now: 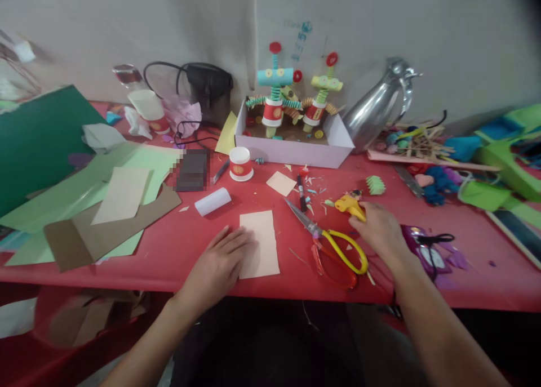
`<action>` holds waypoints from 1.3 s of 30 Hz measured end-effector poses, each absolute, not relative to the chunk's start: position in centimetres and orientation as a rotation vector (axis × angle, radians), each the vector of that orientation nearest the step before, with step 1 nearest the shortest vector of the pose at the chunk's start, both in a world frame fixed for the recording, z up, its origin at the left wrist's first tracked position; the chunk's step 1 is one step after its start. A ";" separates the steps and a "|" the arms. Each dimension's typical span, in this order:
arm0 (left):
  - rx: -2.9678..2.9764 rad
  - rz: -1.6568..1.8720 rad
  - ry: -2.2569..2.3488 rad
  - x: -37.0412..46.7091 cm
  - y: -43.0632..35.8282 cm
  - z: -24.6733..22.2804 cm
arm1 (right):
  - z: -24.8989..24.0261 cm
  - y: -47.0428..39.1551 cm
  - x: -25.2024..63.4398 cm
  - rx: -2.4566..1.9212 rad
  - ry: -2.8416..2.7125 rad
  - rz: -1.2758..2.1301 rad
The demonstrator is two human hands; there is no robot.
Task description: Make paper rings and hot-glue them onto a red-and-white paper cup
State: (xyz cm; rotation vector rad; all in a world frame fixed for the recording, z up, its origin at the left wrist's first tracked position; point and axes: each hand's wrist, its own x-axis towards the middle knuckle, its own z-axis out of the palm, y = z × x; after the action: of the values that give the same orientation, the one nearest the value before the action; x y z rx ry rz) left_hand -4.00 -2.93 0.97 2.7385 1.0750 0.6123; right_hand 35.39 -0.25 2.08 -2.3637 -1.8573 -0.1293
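My left hand [224,257] lies flat with its fingers stretched over the left edge of a cream paper sheet [262,243] on the red table. Further right, my right hand [380,229] is closed round the handle of what looks like a small yellow glue gun [350,205]. Between the hands rest large scissors [313,226] with one yellow and one red handle, blades pointing away to the left. Beyond the sheet are a white paper roll [212,201], a small cream square [281,183], a black marker [301,192] and a red-and-white paper cup [241,164].
A white box [291,152] against the wall holds paper-cup figures [274,111]. Beside it a silver jug [374,114] leans. Green paper and brown card [70,238] cover the left side. A purple device [426,252] with a black cord lies right of my right hand.
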 end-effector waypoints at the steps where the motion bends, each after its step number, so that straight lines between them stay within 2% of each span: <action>1: 2.730 0.640 1.097 -4.0 -2.9 1.0 | 2.2 -0.4 35.4 -2.364 -1.839 -0.143; 5: 2.637 0.910 1.237 -4.3 -3.5 0.7 | 3.6 -1.8 35.2 -2.294 -1.624 -0.039; 11: 2.607 1.048 1.206 -3.6 -4.4 0.8 | 6.8 -4.4 31.6 -1.813 -1.178 0.553; 14: 2.623 1.081 1.200 -2.9 -4.5 1.0 | 7.7 -5.2 27.9 -1.544 -0.923 1.026; 17: 2.642 1.159 1.205 -2.9 -4.9 1.0 | 7.9 -5.7 24.5 -1.464 -0.978 1.277; 21: 2.597 1.223 1.319 -4.1 -5.8 1.0 | 7.7 -6.1 22.3 -1.472 -1.143 1.394; 24: 2.589 1.107 1.297 -4.3 -6.2 0.9 | 7.5 -5.7 21.8 -1.466 -1.259 1.415; 31: 2.631 0.921 1.368 -3.0 -4.8 0.9 | 7.1 -4.9 20.1 -1.467 -1.503 1.244; 35: 2.687 0.673 1.426 -2.8 -4.6 1.0 | 6.4 -4.4 19.2 -1.525 -1.620 1.198; 39: 2.689 0.607 1.434 -2.5 -4.7 1.2 | 6.0 -3.8 18.2 -1.555 -1.664 1.195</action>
State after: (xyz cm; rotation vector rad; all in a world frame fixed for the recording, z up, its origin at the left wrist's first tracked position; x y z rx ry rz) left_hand -2.45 -4.71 1.16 2.6888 1.4341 0.6069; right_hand 18.24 -3.76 6.01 -1.5552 -1.6644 1.1950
